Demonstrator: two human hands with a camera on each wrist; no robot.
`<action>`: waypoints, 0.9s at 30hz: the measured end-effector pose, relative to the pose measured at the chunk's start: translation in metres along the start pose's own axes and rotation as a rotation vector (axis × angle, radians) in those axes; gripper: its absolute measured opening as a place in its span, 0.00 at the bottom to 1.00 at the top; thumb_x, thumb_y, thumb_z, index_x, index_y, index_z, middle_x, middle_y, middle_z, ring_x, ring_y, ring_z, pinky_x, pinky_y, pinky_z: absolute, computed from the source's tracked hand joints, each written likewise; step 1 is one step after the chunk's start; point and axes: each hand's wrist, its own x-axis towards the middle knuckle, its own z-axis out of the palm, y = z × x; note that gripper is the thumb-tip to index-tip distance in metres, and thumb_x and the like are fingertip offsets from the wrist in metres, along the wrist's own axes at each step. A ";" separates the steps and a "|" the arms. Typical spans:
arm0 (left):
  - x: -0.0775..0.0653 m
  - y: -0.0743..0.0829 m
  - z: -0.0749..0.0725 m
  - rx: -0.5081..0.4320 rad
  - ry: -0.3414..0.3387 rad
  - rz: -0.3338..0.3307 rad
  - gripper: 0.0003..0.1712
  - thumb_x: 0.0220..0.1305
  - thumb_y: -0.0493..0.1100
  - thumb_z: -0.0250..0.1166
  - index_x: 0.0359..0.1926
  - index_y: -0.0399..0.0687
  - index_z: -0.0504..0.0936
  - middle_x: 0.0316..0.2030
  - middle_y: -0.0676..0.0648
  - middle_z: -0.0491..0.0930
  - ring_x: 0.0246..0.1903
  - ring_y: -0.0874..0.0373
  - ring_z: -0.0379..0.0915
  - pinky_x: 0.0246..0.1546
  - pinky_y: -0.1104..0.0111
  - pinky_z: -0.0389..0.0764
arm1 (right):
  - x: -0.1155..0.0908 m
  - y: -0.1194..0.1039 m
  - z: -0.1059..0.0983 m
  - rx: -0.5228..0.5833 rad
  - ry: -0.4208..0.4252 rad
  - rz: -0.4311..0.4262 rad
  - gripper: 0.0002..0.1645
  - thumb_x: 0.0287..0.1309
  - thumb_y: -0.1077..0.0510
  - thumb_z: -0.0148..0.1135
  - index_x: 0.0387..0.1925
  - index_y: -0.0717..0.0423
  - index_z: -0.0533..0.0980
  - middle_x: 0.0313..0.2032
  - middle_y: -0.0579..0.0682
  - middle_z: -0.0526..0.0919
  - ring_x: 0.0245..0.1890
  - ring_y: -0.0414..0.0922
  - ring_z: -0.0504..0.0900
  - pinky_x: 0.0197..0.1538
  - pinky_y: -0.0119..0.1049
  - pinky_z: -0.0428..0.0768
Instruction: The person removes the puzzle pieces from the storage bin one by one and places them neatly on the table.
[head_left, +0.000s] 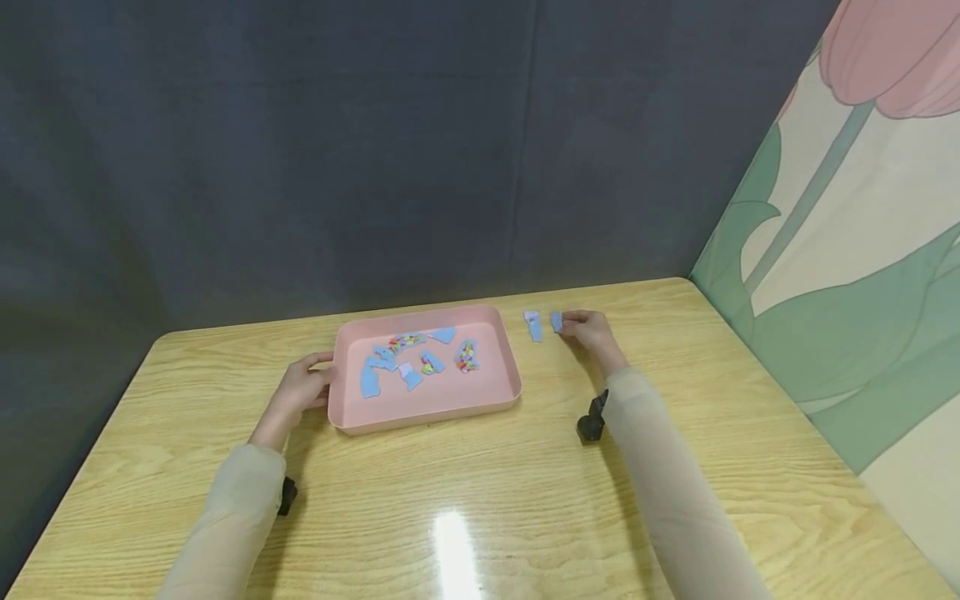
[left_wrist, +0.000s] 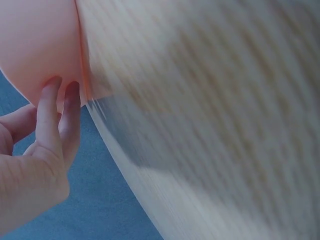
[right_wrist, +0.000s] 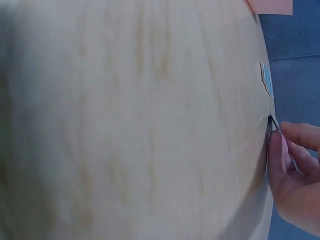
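Observation:
At the back of the table, my right hand (head_left: 590, 330) pinches a small blue puzzle piece (head_left: 557, 322) between thumb and fingers. The right wrist view shows this piece edge-on, its lower tip close to the tabletop. Just left of it lies a second puzzle piece (head_left: 535, 327), blue with a pale lilac end. My left hand (head_left: 302, 387) is at the left side of a shallow pink tray (head_left: 450, 404), its extended fingertips touching the outer wall. Inside the tray lie several irregular puzzle pieces, among them a multicoloured one (head_left: 467, 356) and a plain blue one (head_left: 370, 382).
The wood-grain table (head_left: 390, 500) ends at a dark curtain (head_left: 375, 167) behind. To the right rises a wall (head_left: 862, 275) with a painted tulip. Black camera mounts (head_left: 591, 427) sit at both wrists.

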 end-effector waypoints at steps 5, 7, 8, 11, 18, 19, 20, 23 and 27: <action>0.003 0.002 0.004 0.006 -0.010 0.008 0.29 0.74 0.43 0.44 0.71 0.36 0.55 0.63 0.27 0.66 0.55 0.42 0.73 0.52 0.58 0.80 | -0.007 -0.002 -0.010 -0.071 0.000 -0.017 0.27 0.68 0.61 0.48 0.66 0.69 0.62 0.64 0.68 0.68 0.58 0.56 0.73 0.62 0.42 0.74; 0.004 0.002 0.005 0.007 -0.008 0.004 0.29 0.74 0.43 0.44 0.71 0.37 0.55 0.63 0.27 0.66 0.56 0.41 0.73 0.52 0.58 0.80 | -0.008 -0.006 -0.012 -0.085 -0.009 -0.022 0.27 0.69 0.60 0.48 0.66 0.68 0.62 0.64 0.67 0.67 0.59 0.56 0.73 0.63 0.42 0.73; 0.004 0.002 0.006 0.008 -0.007 0.004 0.29 0.74 0.43 0.44 0.71 0.37 0.55 0.63 0.27 0.66 0.56 0.41 0.72 0.52 0.57 0.80 | -0.008 -0.010 -0.012 -0.090 -0.013 -0.025 0.27 0.69 0.59 0.48 0.66 0.67 0.63 0.64 0.66 0.67 0.60 0.56 0.72 0.64 0.42 0.73; 0.005 0.003 0.006 0.006 -0.010 0.006 0.29 0.74 0.42 0.44 0.71 0.37 0.55 0.63 0.27 0.66 0.57 0.40 0.72 0.53 0.57 0.79 | -0.010 -0.022 -0.009 -0.085 -0.044 -0.053 0.28 0.68 0.59 0.49 0.66 0.66 0.63 0.64 0.65 0.68 0.62 0.56 0.71 0.65 0.43 0.72; 0.004 0.003 0.002 -0.001 -0.025 0.005 0.29 0.74 0.42 0.44 0.71 0.36 0.54 0.63 0.26 0.66 0.53 0.45 0.74 0.48 0.62 0.81 | -0.009 -0.046 0.019 -0.027 -0.159 -0.171 0.27 0.63 0.58 0.58 0.62 0.64 0.69 0.55 0.62 0.77 0.55 0.52 0.77 0.60 0.41 0.77; 0.004 0.004 0.002 -0.001 -0.026 0.007 0.29 0.74 0.42 0.44 0.71 0.35 0.54 0.63 0.26 0.66 0.52 0.45 0.75 0.47 0.62 0.81 | -0.010 -0.049 0.025 -0.030 -0.177 -0.183 0.27 0.63 0.59 0.58 0.62 0.64 0.69 0.55 0.62 0.77 0.56 0.53 0.77 0.60 0.42 0.77; 0.004 0.004 0.001 -0.001 -0.027 0.009 0.30 0.74 0.42 0.44 0.71 0.35 0.54 0.63 0.26 0.66 0.52 0.46 0.75 0.47 0.63 0.81 | -0.011 -0.052 0.031 -0.038 -0.192 -0.190 0.26 0.63 0.60 0.58 0.62 0.64 0.70 0.55 0.62 0.77 0.56 0.53 0.77 0.61 0.42 0.76; 0.005 0.004 0.001 -0.006 -0.027 0.008 0.29 0.74 0.42 0.44 0.71 0.35 0.54 0.63 0.25 0.65 0.53 0.44 0.74 0.49 0.61 0.81 | -0.022 -0.067 0.050 -0.078 -0.228 -0.186 0.27 0.63 0.65 0.54 0.63 0.67 0.67 0.59 0.66 0.73 0.59 0.56 0.74 0.64 0.46 0.73; 0.004 0.005 0.001 -0.003 -0.028 0.010 0.30 0.74 0.42 0.44 0.71 0.34 0.54 0.63 0.25 0.65 0.54 0.43 0.74 0.50 0.59 0.81 | -0.027 -0.075 0.069 -0.089 -0.272 -0.196 0.27 0.61 0.68 0.54 0.62 0.68 0.67 0.58 0.66 0.74 0.56 0.54 0.75 0.63 0.46 0.74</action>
